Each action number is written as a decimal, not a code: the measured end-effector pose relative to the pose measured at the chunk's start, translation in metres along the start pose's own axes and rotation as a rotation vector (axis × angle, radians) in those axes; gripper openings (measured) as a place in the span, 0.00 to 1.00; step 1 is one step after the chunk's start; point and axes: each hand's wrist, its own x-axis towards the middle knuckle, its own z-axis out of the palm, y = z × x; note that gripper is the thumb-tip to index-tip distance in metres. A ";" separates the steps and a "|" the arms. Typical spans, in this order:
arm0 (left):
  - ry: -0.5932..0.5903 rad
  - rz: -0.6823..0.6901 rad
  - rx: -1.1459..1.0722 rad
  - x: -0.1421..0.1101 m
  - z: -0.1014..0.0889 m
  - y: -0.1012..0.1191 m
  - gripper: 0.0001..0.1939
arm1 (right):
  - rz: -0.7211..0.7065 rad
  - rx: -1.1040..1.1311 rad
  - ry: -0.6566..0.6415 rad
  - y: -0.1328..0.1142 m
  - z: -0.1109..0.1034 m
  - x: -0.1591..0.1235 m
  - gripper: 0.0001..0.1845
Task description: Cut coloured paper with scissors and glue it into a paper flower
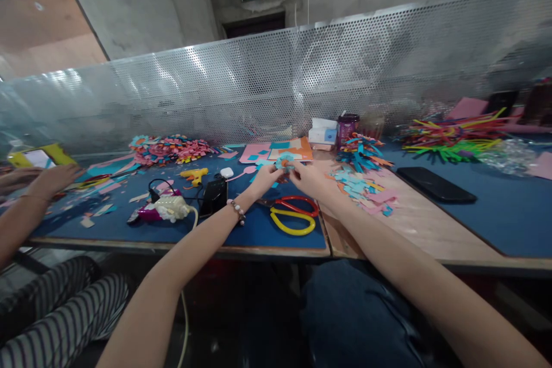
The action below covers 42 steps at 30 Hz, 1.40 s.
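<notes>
My left hand (264, 177) and my right hand (307, 177) meet above the table, both pinching a small paper flower (284, 162) of light blue and orange paper between their fingertips. A bead bracelet sits on my left wrist. Just below the hands lie scissors (294, 214) with red and yellow handles on the blue mat (241, 227). A pile of cut blue and pink paper pieces (360, 187) lies to the right of my right hand.
A yellow glue gun (195, 174), a white glue gun (170, 207) and a black charger lie left of my hands. Finished paper flowers (170, 148) are heaped at back left, paper strips (452, 135) at back right. A black phone (435, 184) lies right. Another person's hand (54, 178) rests far left. A perforated metal screen backs the table.
</notes>
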 end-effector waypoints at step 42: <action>-0.035 0.056 0.162 -0.008 0.003 0.014 0.10 | 0.012 0.125 0.052 0.015 0.014 0.005 0.17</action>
